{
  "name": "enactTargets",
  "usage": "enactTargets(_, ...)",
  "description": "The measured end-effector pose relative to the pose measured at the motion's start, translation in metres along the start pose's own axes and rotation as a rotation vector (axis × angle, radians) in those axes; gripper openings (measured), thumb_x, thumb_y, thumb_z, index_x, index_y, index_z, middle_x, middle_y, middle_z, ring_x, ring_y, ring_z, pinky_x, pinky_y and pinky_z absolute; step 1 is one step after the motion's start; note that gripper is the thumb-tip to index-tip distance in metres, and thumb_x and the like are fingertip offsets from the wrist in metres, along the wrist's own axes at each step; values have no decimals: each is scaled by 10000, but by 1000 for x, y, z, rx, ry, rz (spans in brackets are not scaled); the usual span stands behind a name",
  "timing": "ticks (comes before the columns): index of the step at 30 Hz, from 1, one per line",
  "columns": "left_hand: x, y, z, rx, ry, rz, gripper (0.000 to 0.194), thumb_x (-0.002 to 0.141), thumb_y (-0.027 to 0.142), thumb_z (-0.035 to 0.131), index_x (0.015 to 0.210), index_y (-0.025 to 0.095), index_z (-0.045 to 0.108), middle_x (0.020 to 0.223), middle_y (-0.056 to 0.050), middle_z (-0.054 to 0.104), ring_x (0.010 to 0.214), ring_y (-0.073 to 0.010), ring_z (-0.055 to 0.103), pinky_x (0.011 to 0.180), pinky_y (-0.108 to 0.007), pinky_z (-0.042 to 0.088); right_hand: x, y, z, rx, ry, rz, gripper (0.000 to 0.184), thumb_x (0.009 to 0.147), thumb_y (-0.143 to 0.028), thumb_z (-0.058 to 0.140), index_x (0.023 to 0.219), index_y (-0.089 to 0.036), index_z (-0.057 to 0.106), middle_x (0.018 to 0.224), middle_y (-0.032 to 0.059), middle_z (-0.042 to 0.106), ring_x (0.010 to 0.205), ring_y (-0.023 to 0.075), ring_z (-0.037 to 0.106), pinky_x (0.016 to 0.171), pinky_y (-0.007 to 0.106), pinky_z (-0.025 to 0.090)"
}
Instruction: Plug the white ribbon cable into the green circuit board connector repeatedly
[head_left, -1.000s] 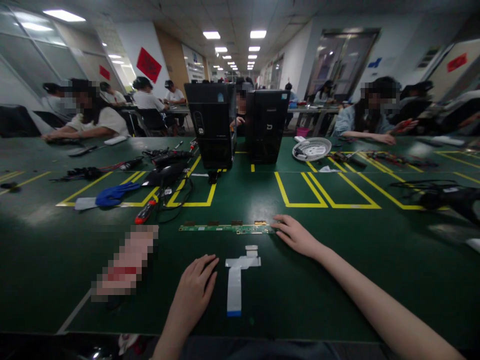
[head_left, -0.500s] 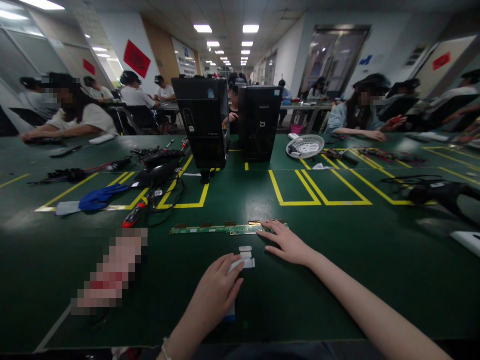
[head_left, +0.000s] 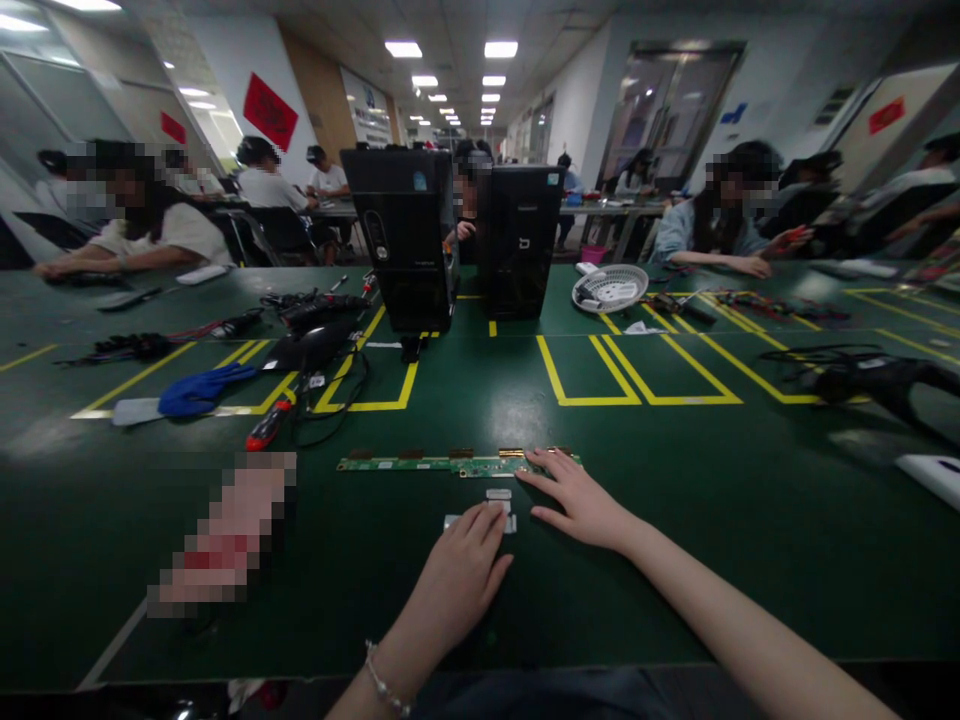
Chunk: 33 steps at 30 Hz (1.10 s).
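Observation:
A long, narrow green circuit board lies crosswise on the table, with brown tabs along its far edge. My right hand rests with fingers spread on the board's right end. Nearer to me, my left hand lies palm down with its thumb apart, fingertips on a small white, flat piece that looks like a ribbon cable. My left fingers cover much of this piece, so its full shape is hidden.
Two black computer towers stand ahead. To the left lie a red-black screwdriver, a blue glove and black cables. A white basket sits at the back right, and a black cabled device lies far right. People sit beyond.
My left hand has moved slightly right and forward over the white piece, covering the blue part seen before. My right hand stays on the board, which has shifted very little.

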<state>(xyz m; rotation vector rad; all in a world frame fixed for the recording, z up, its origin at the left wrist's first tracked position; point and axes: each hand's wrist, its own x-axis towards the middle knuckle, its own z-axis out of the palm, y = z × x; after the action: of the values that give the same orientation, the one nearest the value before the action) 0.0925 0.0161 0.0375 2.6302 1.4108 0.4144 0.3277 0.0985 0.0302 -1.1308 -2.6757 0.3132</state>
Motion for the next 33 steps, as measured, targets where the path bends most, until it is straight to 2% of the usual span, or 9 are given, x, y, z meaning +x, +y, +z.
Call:
enactTargets(16, 9, 1, 16, 31, 49, 2, 429, 956, 263, 468, 1355, 108, 465, 1392, -155, 520, 1287, -286, 475, 1039, -447, 430, -2, 3, 3, 0, 2, -12, 543, 941, -501, 429, 1441, -292, 400, 1503, 85, 342, 1407, 257, 257, 1138, 518, 235)
enactTargets(33, 10, 0, 20, 26, 77, 0, 432, 968, 289, 448, 1365, 118, 459, 1402, -156, 511, 1305, -284, 459, 1036, -451, 437, -1, 1, 3, -4, 3, -11, 530, 946, -504, 417, 1434, -298, 413, 1503, 84, 344, 1406, 262, 258, 1136, 525, 232)
